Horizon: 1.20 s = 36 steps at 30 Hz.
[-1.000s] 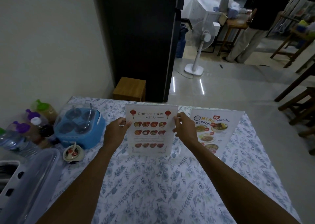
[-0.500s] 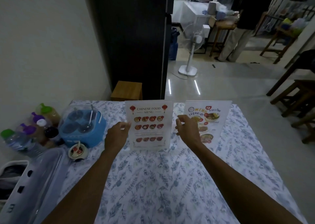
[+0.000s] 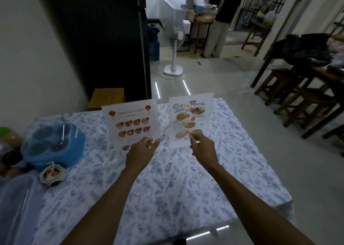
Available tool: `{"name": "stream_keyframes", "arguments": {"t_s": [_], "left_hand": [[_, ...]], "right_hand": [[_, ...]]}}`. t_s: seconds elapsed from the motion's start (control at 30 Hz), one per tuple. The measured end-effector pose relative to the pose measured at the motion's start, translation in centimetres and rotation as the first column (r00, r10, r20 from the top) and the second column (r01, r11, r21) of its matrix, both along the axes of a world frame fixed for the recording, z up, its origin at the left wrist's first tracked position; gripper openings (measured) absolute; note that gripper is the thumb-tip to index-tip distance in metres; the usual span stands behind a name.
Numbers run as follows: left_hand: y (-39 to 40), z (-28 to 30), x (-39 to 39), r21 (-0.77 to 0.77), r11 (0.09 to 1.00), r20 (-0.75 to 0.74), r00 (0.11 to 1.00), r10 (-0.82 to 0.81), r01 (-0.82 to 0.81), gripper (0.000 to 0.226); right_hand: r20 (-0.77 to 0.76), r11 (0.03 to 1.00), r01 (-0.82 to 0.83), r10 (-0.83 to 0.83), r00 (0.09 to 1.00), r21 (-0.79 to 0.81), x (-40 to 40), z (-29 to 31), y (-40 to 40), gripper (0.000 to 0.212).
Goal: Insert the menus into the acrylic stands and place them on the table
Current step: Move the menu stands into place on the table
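Observation:
Two clear acrylic stands with menus in them stand upright on the floral tablecloth (image 3: pixel 167 198). The left one holds the Chinese food menu (image 3: pixel 131 122). My left hand (image 3: pixel 141 151) hovers in front of its lower right corner with the fingers loosely apart, and I cannot tell whether it touches the stand. The right stand holds a Thai menu (image 3: pixel 191 118) with food photos. My right hand (image 3: pixel 202 148) pinches that stand's lower front between thumb and forefinger.
At the table's left edge are a blue lidded condiment caddy (image 3: pixel 54 144), a small sauce dish (image 3: pixel 51 174), bottles and a clear plastic box (image 3: pixel 16 207). A wooden stool (image 3: pixel 108 97) stands behind the table. A fan (image 3: pixel 175 40), a person and wooden stools are farther off.
Both hands let go of the Chinese menu stand's sides. My left hand moved to its lower right corner, and my right hand moved over to the Thai menu stand. The camera tilted.

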<state>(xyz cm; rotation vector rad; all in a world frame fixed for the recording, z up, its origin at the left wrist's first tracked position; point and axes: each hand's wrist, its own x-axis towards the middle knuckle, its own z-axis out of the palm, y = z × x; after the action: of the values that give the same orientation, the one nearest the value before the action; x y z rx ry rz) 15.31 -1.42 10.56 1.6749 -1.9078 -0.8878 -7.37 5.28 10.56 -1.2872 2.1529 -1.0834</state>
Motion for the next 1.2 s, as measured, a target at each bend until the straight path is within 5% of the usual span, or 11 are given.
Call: {"name": "stream_keyframes", "arguments": {"t_s": [0.23, 0.4, 0.5, 0.7, 0.9, 1.2], "left_hand": [[-0.3, -2.5, -6.1, 0.131, 0.988, 0.051, 0.995, -0.087, 0.08, 0.067], [-2.9, -5.7, -9.7, 0.394, 0.915, -0.039, 0.996, -0.079, 0.088, 0.105], [-4.6, -7.7, -11.4, 0.427, 0.904, -0.02, 1.0, 0.005, 0.004, 0.12], [-7.3, -9.1, -14.2, 0.361, 0.929, 0.023, 0.996, 0.082, -0.085, 0.078], [-9.1, -9.6, -14.7, 0.299, 0.943, 0.099, 0.988, 0.12, -0.145, 0.036], [-12.4, -9.7, -18.9, 0.265, 0.961, 0.089, 0.994, 0.064, -0.085, 0.048]], "right_hand": [[0.027, 0.996, 0.051, -0.053, 0.998, 0.07, -5.5, -2.8, 1.1, 0.03], [-0.057, 0.972, 0.03, -0.018, 0.998, 0.234, -10.3, -5.7, -1.4, 0.034], [-0.054, 0.935, -0.011, 0.032, 0.998, 0.353, -13.4, -7.9, -3.6, 0.041], [0.061, 0.899, -0.096, 0.078, 0.995, 0.428, -16.5, -11.2, -7.8, 0.065], [-0.036, 0.853, -0.203, 0.251, 0.967, 0.481, -17.3, -12.9, -10.2, 0.046], [-0.047, 0.874, -0.196, 0.241, 0.969, 0.444, -21.8, -13.4, -13.2, 0.036]]}}
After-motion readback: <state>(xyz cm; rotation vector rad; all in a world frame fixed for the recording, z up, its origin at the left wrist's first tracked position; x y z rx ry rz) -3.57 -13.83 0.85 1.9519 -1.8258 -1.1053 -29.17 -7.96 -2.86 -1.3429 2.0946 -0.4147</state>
